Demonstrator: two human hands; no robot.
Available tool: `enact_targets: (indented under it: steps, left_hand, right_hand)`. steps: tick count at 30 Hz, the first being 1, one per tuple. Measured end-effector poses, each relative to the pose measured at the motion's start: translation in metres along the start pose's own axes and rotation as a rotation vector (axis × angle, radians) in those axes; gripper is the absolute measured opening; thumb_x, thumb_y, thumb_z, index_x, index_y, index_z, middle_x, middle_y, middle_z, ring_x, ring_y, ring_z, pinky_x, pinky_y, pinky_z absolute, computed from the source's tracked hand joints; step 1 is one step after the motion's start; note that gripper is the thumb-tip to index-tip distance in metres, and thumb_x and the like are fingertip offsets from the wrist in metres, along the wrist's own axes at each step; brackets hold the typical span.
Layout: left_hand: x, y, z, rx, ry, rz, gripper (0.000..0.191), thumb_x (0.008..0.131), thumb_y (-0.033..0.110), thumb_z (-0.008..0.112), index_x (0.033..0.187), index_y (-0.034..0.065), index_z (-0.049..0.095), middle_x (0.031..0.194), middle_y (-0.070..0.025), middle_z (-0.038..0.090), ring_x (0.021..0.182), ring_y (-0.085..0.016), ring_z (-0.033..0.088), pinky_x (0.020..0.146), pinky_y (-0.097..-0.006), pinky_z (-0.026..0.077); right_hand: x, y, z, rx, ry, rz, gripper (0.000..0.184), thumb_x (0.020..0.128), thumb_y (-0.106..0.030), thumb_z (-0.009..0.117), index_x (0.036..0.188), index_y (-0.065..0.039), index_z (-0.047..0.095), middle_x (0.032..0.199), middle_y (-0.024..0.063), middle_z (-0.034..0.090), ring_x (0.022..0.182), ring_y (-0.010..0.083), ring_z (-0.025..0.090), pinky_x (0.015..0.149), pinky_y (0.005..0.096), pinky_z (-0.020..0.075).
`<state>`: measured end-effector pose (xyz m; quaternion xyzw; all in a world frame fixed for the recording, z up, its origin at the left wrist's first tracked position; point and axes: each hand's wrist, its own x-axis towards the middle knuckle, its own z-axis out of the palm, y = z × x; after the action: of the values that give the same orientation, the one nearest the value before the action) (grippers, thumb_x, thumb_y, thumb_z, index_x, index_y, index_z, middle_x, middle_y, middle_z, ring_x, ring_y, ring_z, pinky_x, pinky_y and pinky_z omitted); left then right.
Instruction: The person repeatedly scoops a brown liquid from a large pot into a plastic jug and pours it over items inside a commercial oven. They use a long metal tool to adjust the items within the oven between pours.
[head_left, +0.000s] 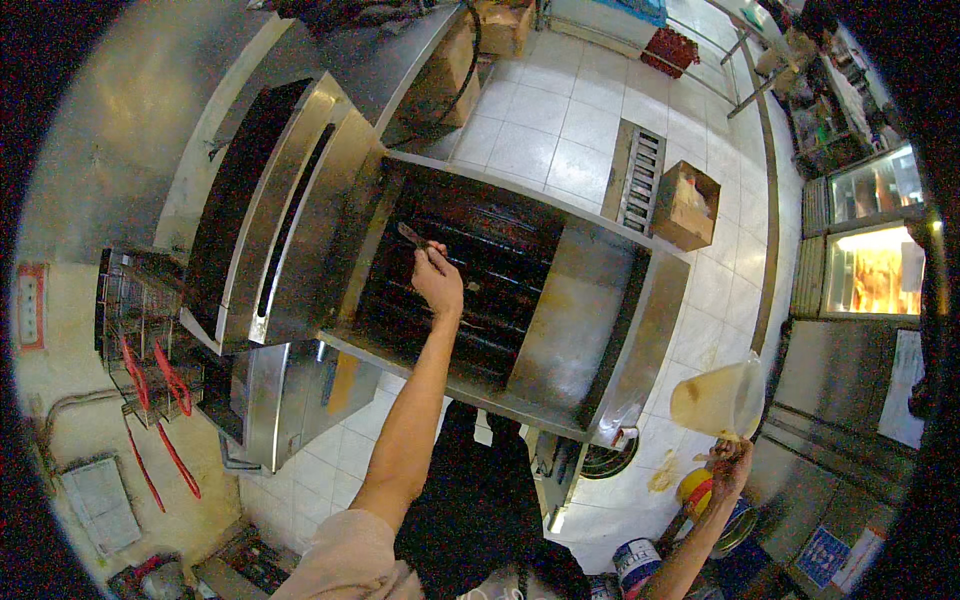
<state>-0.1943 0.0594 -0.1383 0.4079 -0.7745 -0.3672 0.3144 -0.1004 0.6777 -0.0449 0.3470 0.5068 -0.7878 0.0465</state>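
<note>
My left hand (438, 279) grips a short, flat tool (411, 235), possibly a scraper; its far end is too blurred to name. That hand is above the dark interior of a stainless steel deep fryer (645, 330), where several dark tubes (480, 225) run across. A bare steel slope (574, 322) takes up the right part of the fryer's well. Out to the right, my right hand (729, 465) holds a translucent plastic jug (709, 401) by its handle side. The jug is tilted, and its inside looks yellowish.
Wire fry baskets (150, 352) with red handles hang at the left wall. A steel hood-like unit (315, 217) borders the fryer. On the tiled floor are a cardboard box (686, 206), a floor grate (639, 180), a yellowish spill (664, 472) and several cans (636, 561). A lit glass cabinet (874, 270) stands right.
</note>
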Motion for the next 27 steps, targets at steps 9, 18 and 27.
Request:
enact_targets:
  steps: [9,18,27]
  left_hand:
    - [0.033,-0.011,-0.032,-0.229,0.093,0.045,0.013,0.095,0.004,0.042,0.088,-0.0037,0.05,0.079,-0.013,0.063,0.072,-0.021,0.064,0.066,-0.032,0.051]
    - [0.013,-0.032,0.014,-0.16,0.036,-0.027,0.007,0.081,-0.008,0.049,0.085,-0.0024,0.051,0.074,-0.0096,0.062,0.068,-0.02,0.064,0.063,-0.0322,0.05]
    - [-0.012,-0.057,0.027,0.043,0.103,-0.292,0.019,0.071,-0.014,0.054,0.086,-0.0025,0.053,0.08,-0.0093,0.062,0.073,-0.018,0.062,0.068,-0.0307,0.05]
  right_hand:
    - [-0.006,0.001,0.021,-0.099,0.036,-0.053,0.021,0.095,-0.033,0.047,0.087,-0.014,0.049,0.07,0.0009,0.051,0.068,0.0162,0.051,0.065,0.0356,0.0437]
    - [0.001,0.006,0.01,-0.065,-0.193,-0.031,0.025,0.094,-0.039,0.048,0.097,-0.014,0.052,0.075,0.0046,0.056,0.066,0.0166,0.052,0.064,0.0363,0.0434]
    - [0.005,0.013,0.013,-0.034,-0.167,-0.015,0.024,0.095,-0.037,0.047,0.097,-0.013,0.053,0.074,0.0052,0.056,0.065,0.0178,0.052,0.062,0.0358,0.0436]
